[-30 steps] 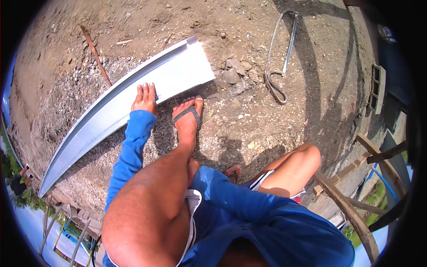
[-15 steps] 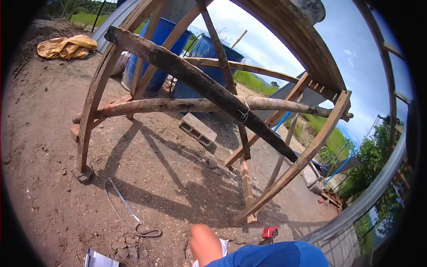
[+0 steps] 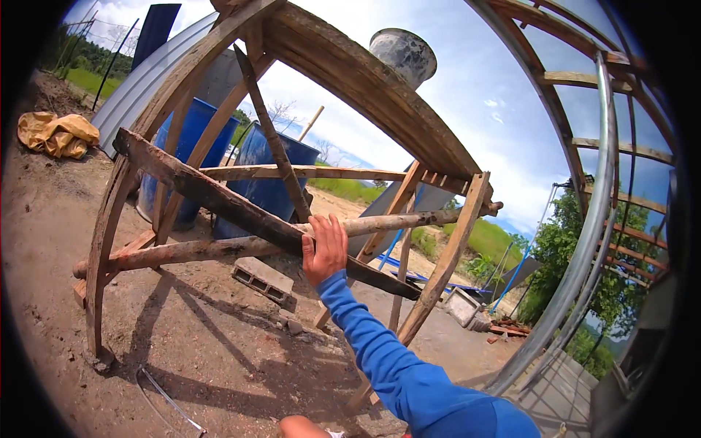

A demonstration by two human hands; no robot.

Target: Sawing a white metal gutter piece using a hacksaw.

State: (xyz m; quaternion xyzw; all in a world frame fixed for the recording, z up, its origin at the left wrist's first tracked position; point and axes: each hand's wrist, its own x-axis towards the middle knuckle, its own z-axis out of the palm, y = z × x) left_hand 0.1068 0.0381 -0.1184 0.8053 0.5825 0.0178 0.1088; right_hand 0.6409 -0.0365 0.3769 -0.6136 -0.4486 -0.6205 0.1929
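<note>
My right hand point(image 3: 326, 250), at the end of a blue sleeve, is up against the dark wooden board point(image 3: 219, 201) that slants across a rough timber stand. Its fingers are stretched upward over the board and the round pole point(image 3: 394, 223) behind it, the thumb off to the left. A thin dark stick point(image 3: 272, 135) runs down behind the board to where my palm is; that crossing is covered. How firmly the hand presses cannot be made out. The stand's wooden leg point(image 3: 445, 259) is to the right of the hand. My left hand is out of view.
A stained bucket point(image 3: 404, 58) stands on the stand's plank top point(image 3: 372, 87). Blue barrels point(image 3: 266, 171) and a hollow concrete block point(image 3: 264, 281) are behind. A bow-shaped metal tool point(image 3: 171, 401) lies on the dirt. A curved metal pipe point(image 3: 584, 270) rises at right.
My right hand has come into view and reached up to the dark board, where a wire tie showed before. The view has shifted up and right, showing more of the bucket and roof frame.
</note>
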